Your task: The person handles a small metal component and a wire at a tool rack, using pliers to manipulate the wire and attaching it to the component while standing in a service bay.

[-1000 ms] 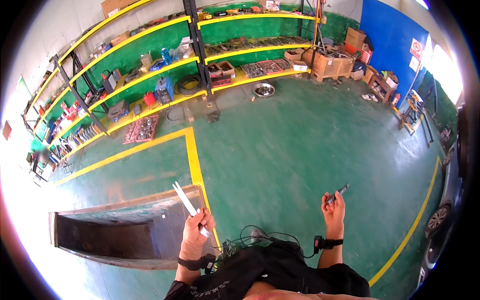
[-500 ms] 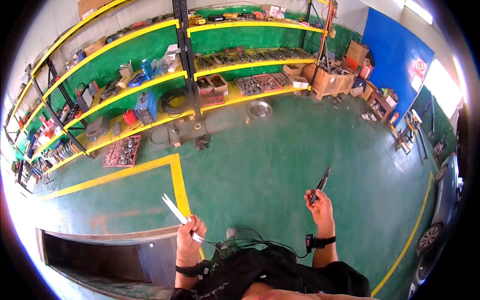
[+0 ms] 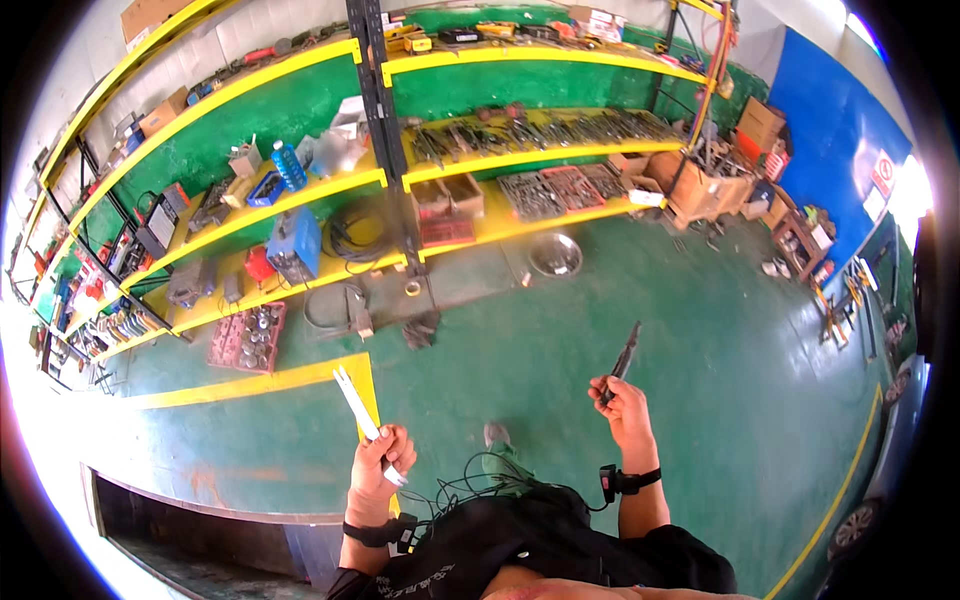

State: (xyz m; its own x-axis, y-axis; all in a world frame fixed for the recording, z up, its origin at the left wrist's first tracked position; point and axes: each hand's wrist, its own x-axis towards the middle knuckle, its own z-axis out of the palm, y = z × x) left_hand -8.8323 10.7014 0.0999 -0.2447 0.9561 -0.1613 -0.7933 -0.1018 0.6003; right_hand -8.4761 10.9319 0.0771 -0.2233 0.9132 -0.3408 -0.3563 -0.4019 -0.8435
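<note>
My left hand (image 3: 385,455) is closed on a long white tool (image 3: 355,400) with a forked tip, pointing up and away from me. My right hand (image 3: 625,410) grips a long dark tool (image 3: 625,355), possibly pliers, with its narrow end raised. The two hands are held apart, one on each side of my body, above the green floor. Black cables (image 3: 455,505) hang in front of my dark clothing, and my shoe (image 3: 497,436) shows beyond them.
Yellow shelving (image 3: 540,155) with tools and boxes lines the far wall. A metal bowl (image 3: 555,255) and a pink socket tray (image 3: 245,338) lie before it. An open pit (image 3: 180,540) is at lower left, a car (image 3: 875,500) at right, and a wooden crate (image 3: 705,195) in the back corner.
The shelves sit lower and larger in view, and more of the pit has left the frame. My shoe shows farther forward. My right hand has shifted leftward, still holding its tool.
</note>
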